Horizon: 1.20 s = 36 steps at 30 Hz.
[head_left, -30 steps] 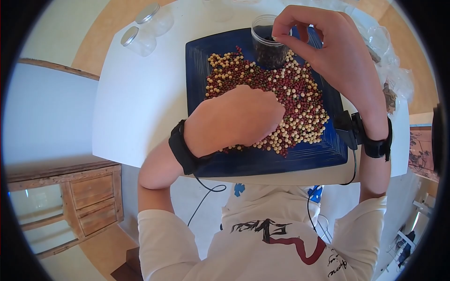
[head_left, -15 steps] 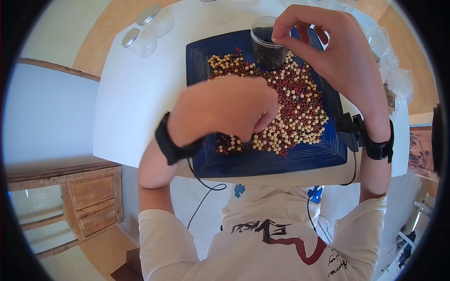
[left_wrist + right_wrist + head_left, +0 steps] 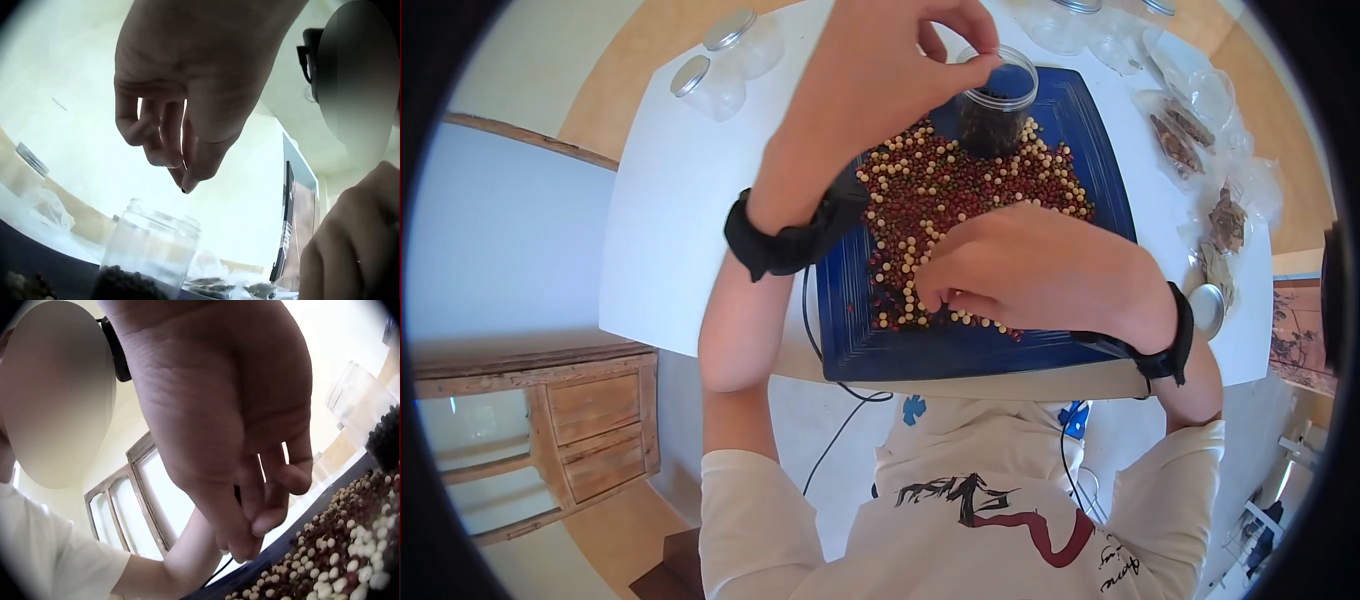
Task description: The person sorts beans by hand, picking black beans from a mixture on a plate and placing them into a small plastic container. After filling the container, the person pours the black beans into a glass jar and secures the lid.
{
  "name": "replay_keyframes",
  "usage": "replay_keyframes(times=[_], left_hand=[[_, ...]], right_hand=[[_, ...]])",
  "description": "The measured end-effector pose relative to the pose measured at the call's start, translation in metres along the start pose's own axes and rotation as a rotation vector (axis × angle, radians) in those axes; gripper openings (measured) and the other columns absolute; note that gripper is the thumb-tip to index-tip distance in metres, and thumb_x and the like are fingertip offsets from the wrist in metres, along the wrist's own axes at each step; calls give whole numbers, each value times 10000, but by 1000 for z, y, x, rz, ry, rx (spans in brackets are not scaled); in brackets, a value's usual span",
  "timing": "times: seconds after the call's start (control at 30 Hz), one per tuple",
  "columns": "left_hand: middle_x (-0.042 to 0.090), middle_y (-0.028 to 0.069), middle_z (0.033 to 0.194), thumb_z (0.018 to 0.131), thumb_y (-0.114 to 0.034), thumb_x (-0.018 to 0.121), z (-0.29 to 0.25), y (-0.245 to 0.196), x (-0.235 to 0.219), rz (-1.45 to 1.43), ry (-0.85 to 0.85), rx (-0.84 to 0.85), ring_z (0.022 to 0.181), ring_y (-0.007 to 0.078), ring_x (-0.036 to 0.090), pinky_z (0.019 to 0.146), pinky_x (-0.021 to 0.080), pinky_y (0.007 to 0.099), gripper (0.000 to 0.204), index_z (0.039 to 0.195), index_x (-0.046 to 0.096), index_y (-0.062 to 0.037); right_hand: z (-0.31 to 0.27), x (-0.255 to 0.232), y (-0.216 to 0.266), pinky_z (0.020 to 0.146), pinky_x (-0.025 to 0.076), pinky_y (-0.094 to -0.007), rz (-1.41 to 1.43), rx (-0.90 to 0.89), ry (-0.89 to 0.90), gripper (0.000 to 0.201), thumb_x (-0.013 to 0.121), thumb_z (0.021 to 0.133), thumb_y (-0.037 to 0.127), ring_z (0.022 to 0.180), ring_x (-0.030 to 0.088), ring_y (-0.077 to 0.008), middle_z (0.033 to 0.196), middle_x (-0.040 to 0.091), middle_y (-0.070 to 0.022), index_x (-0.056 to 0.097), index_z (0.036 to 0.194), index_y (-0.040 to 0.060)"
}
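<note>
My left hand (image 3: 860,95) is over a clear open jar (image 3: 1022,88) that stands at the back of the blue tray (image 3: 960,362). Thumb and forefinger pinch a small black bean (image 3: 183,190) above the rim. Black beans (image 3: 128,282) fill the lower part of the jar. Across the tray spread mixed beans (image 3: 930,195), cream, dark red and green. My right hand (image 3: 1050,270) reaches low over the front part of the spread, fingers bent down and tips close together near the beans. I cannot tell whether those fingertips hold a bean.
Two lidded clear jars (image 3: 715,92) stand at the back left of the white table (image 3: 670,220), more jars (image 3: 1120,45) at the back right. Plastic bags (image 3: 1185,135) with dried brown pieces and a spoon (image 3: 1206,312) lie to the tray's right. Cables run from both wrists.
The right hand has come away from the jar to the front of the beans. The left hand has risen from the beans to the jar's rim, pinching a black bean.
</note>
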State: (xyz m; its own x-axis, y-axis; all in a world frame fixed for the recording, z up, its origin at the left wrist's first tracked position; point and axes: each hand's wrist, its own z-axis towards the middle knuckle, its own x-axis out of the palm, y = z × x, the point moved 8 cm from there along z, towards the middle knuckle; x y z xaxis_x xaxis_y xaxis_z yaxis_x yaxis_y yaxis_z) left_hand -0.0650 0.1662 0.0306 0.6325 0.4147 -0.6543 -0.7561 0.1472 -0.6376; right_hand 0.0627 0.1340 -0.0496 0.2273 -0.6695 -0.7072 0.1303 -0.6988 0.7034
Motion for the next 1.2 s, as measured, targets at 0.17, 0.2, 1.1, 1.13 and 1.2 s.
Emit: replay_keyframes(times=[0.17, 0.2, 1.1, 1.13, 1.2], left_hand=[[778, 86, 849, 860, -60, 823, 2, 5, 6, -10, -91, 65, 634, 173, 686, 599, 516, 280, 120, 933, 741, -11], [778, 86, 849, 860, -60, 823, 1, 5, 5, -11, -92, 64, 634, 173, 686, 599, 516, 280, 120, 933, 741, -11], [792, 27, 934, 915, -183, 802, -9, 4, -6, 226, -24, 83, 694, 158, 644, 667, 525, 304, 185, 1069, 783, -83], [783, 32, 912, 912, -176, 802, -10, 1, -10, 245, -25, 101, 694, 154, 643, 661, 526, 305, 190, 1072, 778, -77], [773, 37, 890, 909, -170, 801, -14, -8, -15, 265, -26, 118, 695, 149, 643, 655, 528, 307, 196, 1076, 773, -71]], right_hand=[[0, 20, -6, 784, 549, -449, -110, -135, -77, 83, 648, 918, 38, 916, 699, -344, 899, 677, -130, 697, 981, 62], [0, 21, -4, 780, 547, -454, -119, -150, -107, 79, 643, 917, 39, 904, 697, -348, 897, 675, -131, 694, 975, 57], [-24, -94, -6, 713, 539, -398, -270, -139, -642, 102, 738, 919, 76, 780, 659, -276, 912, 731, -64, 722, 1019, 87], [-32, -109, -12, 669, 507, -348, -319, -75, -797, 139, 774, 920, 63, 715, 612, -208, 913, 727, -38, 713, 1044, 73], [-35, -118, -25, 651, 483, -333, -349, 0, -861, 144, 780, 927, 79, 696, 570, -183, 902, 725, -24, 705, 1049, 76]])
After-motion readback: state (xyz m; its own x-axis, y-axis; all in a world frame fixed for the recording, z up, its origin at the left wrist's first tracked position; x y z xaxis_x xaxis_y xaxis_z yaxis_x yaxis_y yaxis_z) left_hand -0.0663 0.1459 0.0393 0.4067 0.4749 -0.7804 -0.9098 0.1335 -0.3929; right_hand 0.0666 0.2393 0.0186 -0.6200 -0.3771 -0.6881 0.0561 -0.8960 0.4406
